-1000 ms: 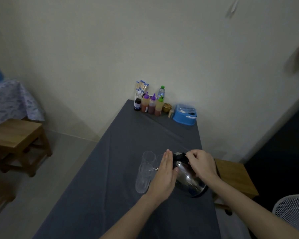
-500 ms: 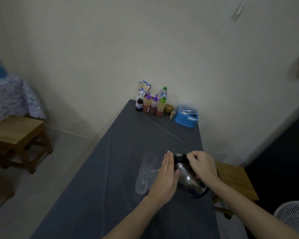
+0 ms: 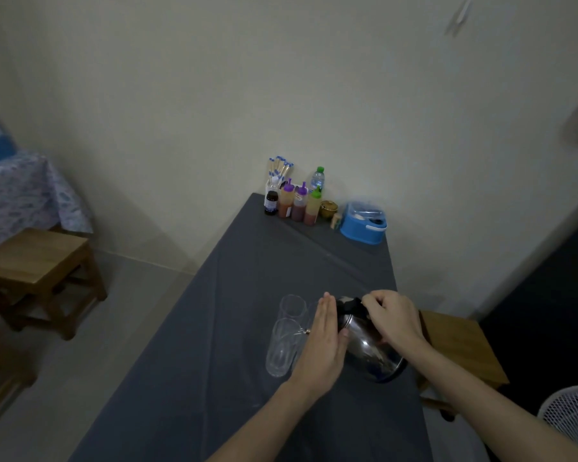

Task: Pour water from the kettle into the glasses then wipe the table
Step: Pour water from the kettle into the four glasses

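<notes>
A shiny steel kettle (image 3: 369, 351) with a black top is tilted to the left over the grey-clothed table (image 3: 234, 295). My right hand (image 3: 392, 316) grips its black handle. My left hand (image 3: 324, 345) lies flat, fingers together, against the kettle's left side near the lid. The spout points at the near clear glass (image 3: 282, 346), which stands just left of my left hand. A second clear glass (image 3: 292, 306) stands right behind it. Whether water is flowing cannot be made out.
At the table's far end stand sauce bottles (image 3: 297, 203), a chopstick holder (image 3: 277, 168), a water bottle (image 3: 317, 178) and a blue lidded box (image 3: 363, 223). A wooden stool (image 3: 37, 261) is on the left floor, another stool (image 3: 457, 348) and a white fan (image 3: 571, 415) on the right.
Both hands and the tilted kettle hold almost the same pose by the glasses; the view has shifted slightly.
</notes>
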